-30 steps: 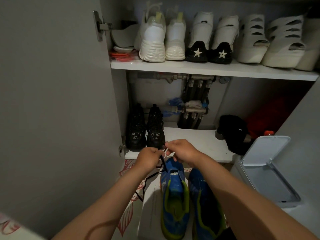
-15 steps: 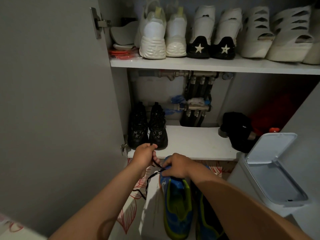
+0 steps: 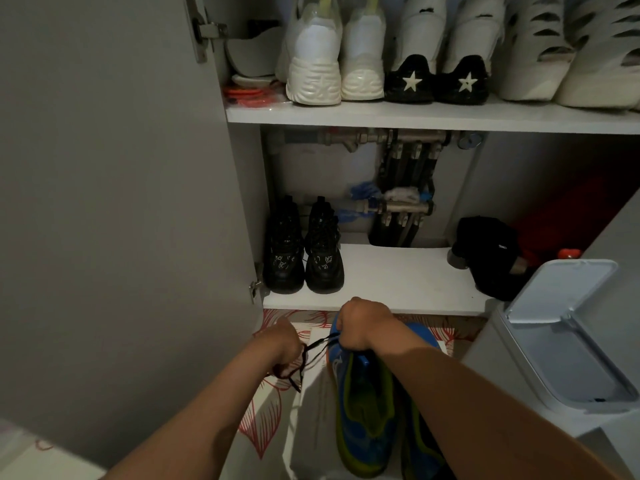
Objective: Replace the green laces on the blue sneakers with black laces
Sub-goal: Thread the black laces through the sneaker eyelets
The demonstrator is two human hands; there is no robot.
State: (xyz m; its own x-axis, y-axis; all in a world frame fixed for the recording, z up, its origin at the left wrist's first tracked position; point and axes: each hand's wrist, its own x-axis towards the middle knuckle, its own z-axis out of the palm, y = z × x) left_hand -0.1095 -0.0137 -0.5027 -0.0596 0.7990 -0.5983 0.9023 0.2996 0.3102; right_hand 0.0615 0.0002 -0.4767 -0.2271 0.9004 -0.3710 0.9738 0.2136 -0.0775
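Lower now than half a second ago, the left hand has dropped from the lower shelf's edge to a spot left of the sneaker's far end, drawing the lace out with it. The right hand has kept its place on that end of the sneaker.

Both hands sit at lower centre of the frame. The left hand is seen from the back, its fingers curled under and holding the black lace. The lace runs in a taut line from the sneaker to this hand, and slack loops hang below the wrist. The right hand is closed in a fist over the sneaker's far end, gripping it; what its fingertips pinch cannot be seen.

The sneaker is blue with yellow-green trim and points away from the camera, its opening toward the bottom of the frame. A second sneaker lies just beside it on the right, mostly hidden by the right forearm. Both rest on a white box, which sits on a mat with red flower outlines.

Above the hands is the lower shelf, with black boots at its left and a black cap at its right. Pipes run behind. The upper shelf carries white shoes. A grey door fills the left of the frame, and a bin with its lid raised stands at the right.
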